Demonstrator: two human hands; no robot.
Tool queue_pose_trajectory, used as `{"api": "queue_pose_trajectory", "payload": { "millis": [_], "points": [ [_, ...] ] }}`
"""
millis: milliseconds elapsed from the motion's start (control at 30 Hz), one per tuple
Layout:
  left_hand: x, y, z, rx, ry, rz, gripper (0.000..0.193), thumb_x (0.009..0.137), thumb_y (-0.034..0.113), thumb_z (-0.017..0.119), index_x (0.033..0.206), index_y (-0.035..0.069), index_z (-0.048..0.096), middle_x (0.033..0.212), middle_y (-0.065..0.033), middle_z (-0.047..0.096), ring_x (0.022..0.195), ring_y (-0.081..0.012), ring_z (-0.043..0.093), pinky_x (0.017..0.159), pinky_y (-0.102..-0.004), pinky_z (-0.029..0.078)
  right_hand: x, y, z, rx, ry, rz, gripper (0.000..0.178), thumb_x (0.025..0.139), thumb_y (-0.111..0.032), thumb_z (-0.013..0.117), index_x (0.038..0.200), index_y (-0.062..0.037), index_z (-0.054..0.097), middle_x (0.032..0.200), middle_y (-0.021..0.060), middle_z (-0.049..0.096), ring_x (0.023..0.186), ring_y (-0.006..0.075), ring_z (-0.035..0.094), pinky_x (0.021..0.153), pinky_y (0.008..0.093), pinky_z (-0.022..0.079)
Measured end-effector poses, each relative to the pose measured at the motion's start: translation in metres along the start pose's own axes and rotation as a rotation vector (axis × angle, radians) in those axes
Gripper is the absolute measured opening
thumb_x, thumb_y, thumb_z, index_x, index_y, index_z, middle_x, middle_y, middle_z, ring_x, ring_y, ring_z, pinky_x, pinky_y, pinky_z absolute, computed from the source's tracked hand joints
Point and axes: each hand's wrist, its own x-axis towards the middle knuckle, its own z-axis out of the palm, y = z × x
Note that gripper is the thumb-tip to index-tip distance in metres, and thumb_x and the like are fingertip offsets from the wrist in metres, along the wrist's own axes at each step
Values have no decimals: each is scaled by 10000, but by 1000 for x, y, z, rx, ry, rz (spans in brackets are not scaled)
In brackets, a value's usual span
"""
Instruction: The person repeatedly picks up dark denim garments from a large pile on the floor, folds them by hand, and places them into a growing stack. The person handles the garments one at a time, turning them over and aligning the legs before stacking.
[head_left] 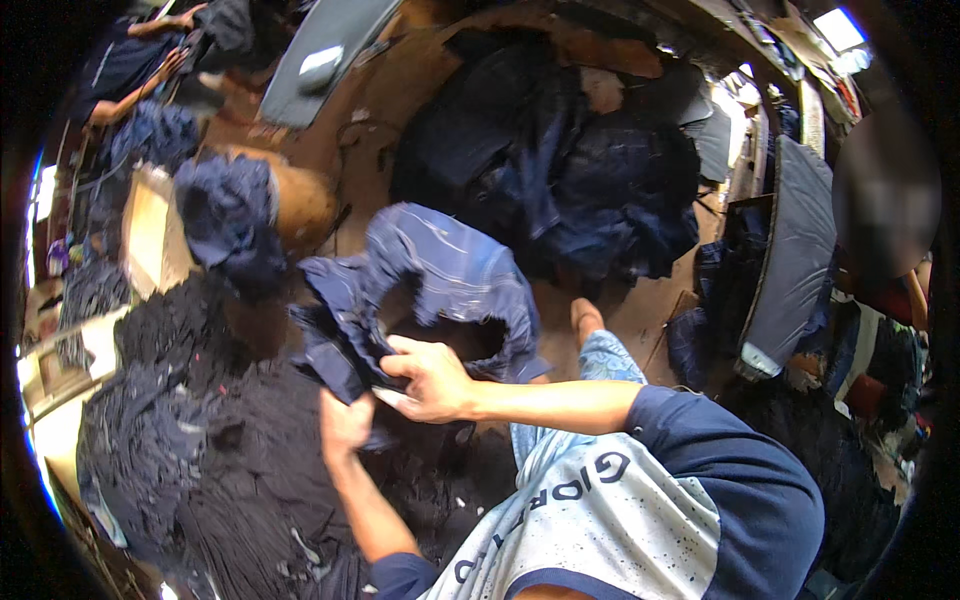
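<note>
A blue denim garment point(455, 262) with pale stitching hangs bunched in front of me, an opening with a ragged edge facing up. My right hand point(432, 380) is closed on the near edge of this cloth, thumb on top. Just below and to the left, my left hand point(347, 422) grips a darker fold of the same garment; its fingertips are partly hidden by the cloth. Beneath both hands spreads a large heap of black and dark cloth point(260, 440).
A big pile of dark denim point(540, 150) lies on the floor ahead. More denim point(228, 205) drapes over a rounded brown stand point(303, 205) at left. Grey padded boards point(795, 255) stand at right and another point(325, 60) at top. Another person's arms point(145, 85) show far left.
</note>
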Motion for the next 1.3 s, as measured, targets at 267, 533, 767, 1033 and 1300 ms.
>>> {"api": "queue_pose_trajectory", "payload": {
  "millis": [267, 533, 767, 1033, 1300],
  "points": [
    [10, -141, -29, 1127, -99, -216, 360, 726, 316, 747, 886, 3, 670, 932, -258, 680, 897, -430, 662, 802, -498, 530, -89, 117, 165, 0, 207, 362, 329, 804, -316, 726, 969, -53, 614, 1046, 195, 589, 893, 371, 621, 739, 459, 505],
    [-2, -436, 181, 775, -495, -735, 1076, 802, 427, 735, 1558, 220, -2, 1510, -184, 324, 1322, -390, 434, 1060, -477, 403, -234, 392, 123, -415, -275, 821, 399, 800, -292, 654, 1132, -72, 676, 1191, 238, 626, 1148, 363, 589, 1008, 417, 450],
    [47, -390, 201, 938, -543, -921, 1104, 761, 543, 728, 1529, 29, 125, 1486, -239, 370, 1360, -344, 409, 1089, -449, 375, -208, 424, -171, -839, -350, 951, 294, 755, -280, 678, 977, -94, 726, 960, 183, 701, 948, 324, 671, 815, 422, 538],
    [121, -270, 219, 690, -371, -622, 827, 755, 485, 739, 1419, 76, 465, 1310, -197, 586, 1233, -337, 550, 1026, -420, 436, 0, 413, -436, -1087, 817, 749, 1049, 653, -155, 849, 1486, -200, 213, 1533, 169, 197, 1368, 426, 295, 1102, 517, 352],
    [230, -179, 361, 230, -530, -434, 761, 835, 388, 728, 1442, 52, 416, 1289, -195, 605, 1188, -311, 585, 976, -438, 475, 55, 377, -542, -1270, 158, 1055, 566, 591, -283, 822, 1102, -94, 667, 1055, 190, 692, 1019, 301, 672, 954, 411, 509]
  ]
}}
